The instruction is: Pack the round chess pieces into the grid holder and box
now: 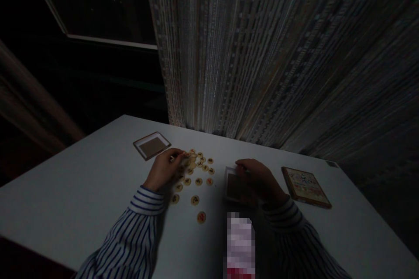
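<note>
Several small round wooden discs [198, 181] with marks on them lie scattered on a white table [81, 196]. My left hand [164, 169] reaches into the far side of the scatter, its fingertips pinched on one disc [185, 154]. My right hand [260, 178] rests curled on the far edge of a shallow square tray [236, 188] to the right of the discs. Both arms wear blue-and-white striped sleeves. The light is dim.
A second square tray [152, 144] lies at the far left of the discs. A flat box with a coloured picture on its lid [306, 186] sits to the right. A string curtain [262, 52] hangs behind the table. A blurred patch [240, 244] lies at the near edge.
</note>
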`<state>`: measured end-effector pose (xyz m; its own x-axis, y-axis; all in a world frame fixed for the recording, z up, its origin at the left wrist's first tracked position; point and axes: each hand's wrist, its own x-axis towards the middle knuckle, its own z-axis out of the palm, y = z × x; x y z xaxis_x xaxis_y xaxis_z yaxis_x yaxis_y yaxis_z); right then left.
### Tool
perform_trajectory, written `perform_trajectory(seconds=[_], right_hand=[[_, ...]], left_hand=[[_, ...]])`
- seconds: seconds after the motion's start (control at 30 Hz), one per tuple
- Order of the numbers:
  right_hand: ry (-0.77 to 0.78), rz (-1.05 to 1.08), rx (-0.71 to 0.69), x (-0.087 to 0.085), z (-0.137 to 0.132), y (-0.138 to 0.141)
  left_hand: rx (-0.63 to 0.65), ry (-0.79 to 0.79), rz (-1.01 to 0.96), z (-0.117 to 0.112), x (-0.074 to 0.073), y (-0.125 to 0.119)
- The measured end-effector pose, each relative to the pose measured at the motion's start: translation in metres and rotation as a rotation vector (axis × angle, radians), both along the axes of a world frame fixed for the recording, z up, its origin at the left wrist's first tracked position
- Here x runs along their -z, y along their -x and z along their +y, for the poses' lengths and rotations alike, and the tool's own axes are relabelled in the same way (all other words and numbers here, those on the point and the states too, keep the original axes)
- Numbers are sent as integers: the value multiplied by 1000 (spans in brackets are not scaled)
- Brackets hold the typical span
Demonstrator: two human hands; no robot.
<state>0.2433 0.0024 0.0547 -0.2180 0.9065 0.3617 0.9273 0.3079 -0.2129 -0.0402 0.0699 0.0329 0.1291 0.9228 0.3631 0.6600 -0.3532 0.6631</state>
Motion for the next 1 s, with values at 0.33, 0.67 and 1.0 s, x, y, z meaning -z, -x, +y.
perform_trajectory(seconds=[0.33,0.67,1.0], right_hand=[[153,-158,-48,-6,21,20],[284,-259,-141,-5,57,62],[335,-317,-207,1,97,119]], left_hand=[[-18,-20,150,11,13,20],[-118,-108,215,16,35,25],[-184,-107,109,21,42,40]])
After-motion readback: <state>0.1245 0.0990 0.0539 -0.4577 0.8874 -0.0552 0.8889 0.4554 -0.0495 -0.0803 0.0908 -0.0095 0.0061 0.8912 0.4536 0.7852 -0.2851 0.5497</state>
